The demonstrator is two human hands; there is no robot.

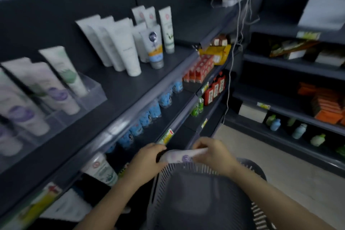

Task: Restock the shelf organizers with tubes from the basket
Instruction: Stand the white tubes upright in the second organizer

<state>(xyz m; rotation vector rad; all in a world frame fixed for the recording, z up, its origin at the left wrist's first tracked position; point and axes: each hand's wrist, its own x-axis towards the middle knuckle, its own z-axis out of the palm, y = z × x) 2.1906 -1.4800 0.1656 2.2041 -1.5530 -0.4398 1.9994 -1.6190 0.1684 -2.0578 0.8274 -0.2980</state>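
Note:
A white tube with a purple mark [180, 156] lies level between my hands, just above the far rim of the dark slotted basket [188, 172]. My left hand [147, 160] grips its dark cap end. My right hand [212, 153] pinches its flat crimped end. On the top shelf at the left stand clear acrylic organizers [91, 91] holding white tubes with purple and green marks [56, 87]. The basket's inside looks dark and I cannot tell what lies in it.
More white tubes [127, 46] stand loose on the top shelf [119, 87] to the right of the organizers. Lower shelves carry blue cups [149, 114], red boxes [201, 67] and a white tube [100, 170]. White cables [235, 46] hang down at the shelf corner. Another shelving unit [291, 87] stands at the right.

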